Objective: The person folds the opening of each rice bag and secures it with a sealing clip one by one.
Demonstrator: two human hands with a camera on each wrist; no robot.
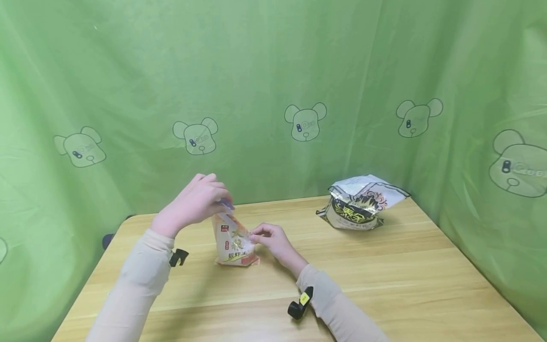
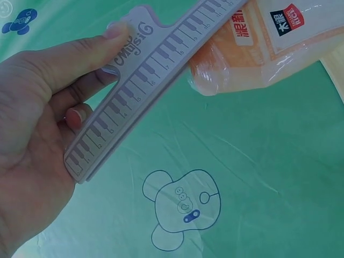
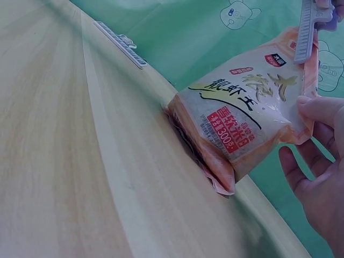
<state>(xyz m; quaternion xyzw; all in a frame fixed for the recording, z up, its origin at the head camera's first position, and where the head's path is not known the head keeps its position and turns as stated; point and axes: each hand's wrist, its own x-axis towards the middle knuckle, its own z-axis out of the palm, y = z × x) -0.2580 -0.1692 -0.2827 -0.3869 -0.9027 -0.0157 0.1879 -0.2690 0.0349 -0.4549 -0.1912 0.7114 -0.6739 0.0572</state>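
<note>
**Rice Bag and Sealing Clip: Hand Positions**

Near the far left corner of the desk (image 1: pixel 384 285), an orange rice bag (image 1: pixel 234 242) stands upright on its base, which touches the desk surface. The left hand (image 1: pixel 194 203) holds a lilac sealing clip (image 2: pixel 145 80), printed with a piano-key pattern, at the top of the bag. The left wrist view shows the thumb and fingers (image 2: pixel 80 115) curled round one end of the clip, while the other end lies against the bag's upper edge. The right hand (image 1: pixel 273 240) is at the bag's right side, about mid-height. Its fingers (image 3: pixel 317 107) and thumb pinch the side edge of the bag, as the right wrist view shows.

Toward the far right corner, well apart from the hands, a silver and black foil bag (image 1: pixel 359 204) sits crumpled on the desk. A green curtain (image 1: pixel 273 71) printed with bear heads hangs behind the far edge.
</note>
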